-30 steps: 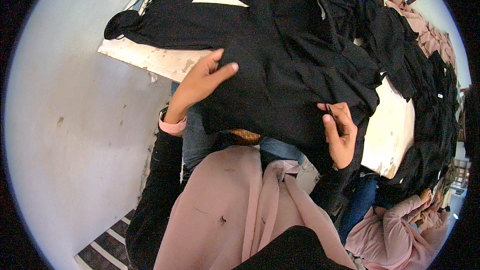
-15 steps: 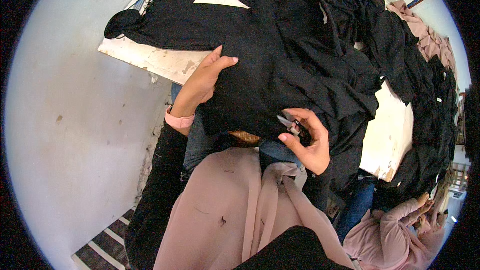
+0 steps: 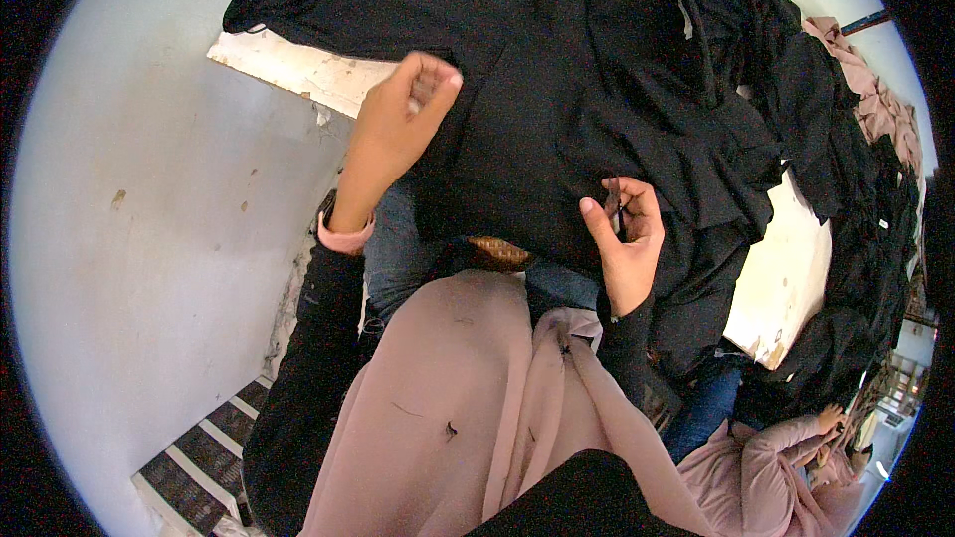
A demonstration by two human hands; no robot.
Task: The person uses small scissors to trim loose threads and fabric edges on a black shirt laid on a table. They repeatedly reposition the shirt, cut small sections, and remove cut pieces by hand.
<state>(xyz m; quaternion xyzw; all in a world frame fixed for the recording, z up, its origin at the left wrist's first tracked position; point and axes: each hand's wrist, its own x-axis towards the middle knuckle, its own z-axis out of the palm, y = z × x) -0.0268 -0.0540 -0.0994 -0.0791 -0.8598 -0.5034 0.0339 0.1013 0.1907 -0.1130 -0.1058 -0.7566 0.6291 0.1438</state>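
Observation:
A black garment [image 3: 527, 119] lies spread before me, its near part hanging over the table edge toward my lap. My left hand [image 3: 403, 119], with a pink band at its wrist, is over the garment's left edge. Its fingers are curled toward the thumb, and anything pinched there is too small to make out. My right hand [image 3: 632, 239] is over the lower right of the garment. In its curled fingers it holds small thread snips [image 3: 613, 201], mostly hidden now; their blades showed more plainly a moment earlier.
The pale, worn table [image 3: 781, 273] shows between piles of black cloth [image 3: 796, 89]. Pink cloth [image 3: 870, 89] lies at the far right. A wall [image 3: 149, 209] closes off the left side. Another person in a pink sleeve [image 3: 781, 443] works at the lower right.
My left hand has come off the garment's edge and its fingers have curled. My right hand has moved slightly up and right, with the snips turned further into the palm.

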